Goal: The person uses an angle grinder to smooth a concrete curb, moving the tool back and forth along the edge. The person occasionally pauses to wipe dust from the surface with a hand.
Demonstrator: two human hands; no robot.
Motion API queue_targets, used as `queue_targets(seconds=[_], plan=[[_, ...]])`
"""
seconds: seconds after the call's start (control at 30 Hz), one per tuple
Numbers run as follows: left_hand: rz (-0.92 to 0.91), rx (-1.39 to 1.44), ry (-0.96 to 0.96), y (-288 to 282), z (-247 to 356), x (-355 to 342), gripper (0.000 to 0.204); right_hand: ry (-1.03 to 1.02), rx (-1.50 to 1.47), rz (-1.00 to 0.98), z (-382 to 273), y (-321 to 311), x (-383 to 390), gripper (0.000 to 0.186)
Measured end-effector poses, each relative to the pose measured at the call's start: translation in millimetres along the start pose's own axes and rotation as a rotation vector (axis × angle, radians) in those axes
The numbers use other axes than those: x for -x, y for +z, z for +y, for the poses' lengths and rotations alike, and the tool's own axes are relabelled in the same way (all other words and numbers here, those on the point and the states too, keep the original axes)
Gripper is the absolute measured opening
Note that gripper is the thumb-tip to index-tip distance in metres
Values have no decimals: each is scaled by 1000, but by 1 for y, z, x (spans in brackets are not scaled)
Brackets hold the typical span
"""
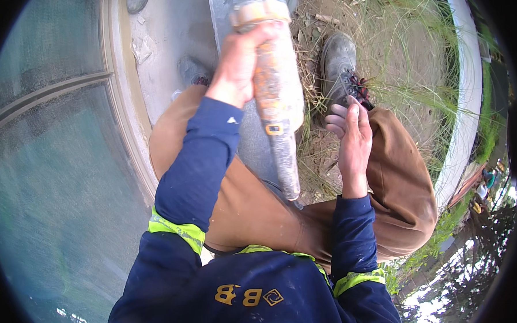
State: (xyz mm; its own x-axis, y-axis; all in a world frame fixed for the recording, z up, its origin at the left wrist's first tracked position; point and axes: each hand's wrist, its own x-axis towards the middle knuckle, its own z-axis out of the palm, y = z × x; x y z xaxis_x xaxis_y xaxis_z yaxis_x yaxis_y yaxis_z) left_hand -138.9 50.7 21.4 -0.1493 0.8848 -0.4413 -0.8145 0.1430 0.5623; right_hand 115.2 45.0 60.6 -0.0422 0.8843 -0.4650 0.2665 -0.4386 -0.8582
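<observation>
1. Head view: a dusty power tool [278, 85] sits just right of the left hand [240, 61], its long axis running from the top edge toward the brown trousers [260, 204].
2. That hand is nearer, its fingers wrapped around the tool's far part; the right hand [352, 134] is apart, fingers curled, contents impossible to tell.
3. The tool's far end is blurred, cut off.

Our left hand [238, 63] grips a dusty power tool [279, 82] at twelve o'clock; we hold our right hand [354, 133] loosely curled past two.
</observation>
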Motion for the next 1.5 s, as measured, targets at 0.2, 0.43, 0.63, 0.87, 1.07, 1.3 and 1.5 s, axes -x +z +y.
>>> queue_targets(seconds=[0.2,0.43,0.63,0.87,1.07,1.3,1.5], plan=[[-234,265,207,-58,71,41,73,-755,924,-459,88,78,22,56],[-304,377,303,-82,79,52,88,-1322,1118,-1103,80,116,-76,73],[-340,421,305,-71,79,40,90,-760,1408,160,-2,112,-221,67],[-320,451,329,-66,78,44,92,-1355,1122,-1163,62,154,-80,69],[-359,484,346,-62,75,39,94,-1064,1428,218,-13,119,-284,70],[-341,481,366,-71,80,41,95,-1126,937,-530,23,178,-100,67],[-481,523,331,-72,75,42,99,-1232,1304,-581,13,179,-167,74]])
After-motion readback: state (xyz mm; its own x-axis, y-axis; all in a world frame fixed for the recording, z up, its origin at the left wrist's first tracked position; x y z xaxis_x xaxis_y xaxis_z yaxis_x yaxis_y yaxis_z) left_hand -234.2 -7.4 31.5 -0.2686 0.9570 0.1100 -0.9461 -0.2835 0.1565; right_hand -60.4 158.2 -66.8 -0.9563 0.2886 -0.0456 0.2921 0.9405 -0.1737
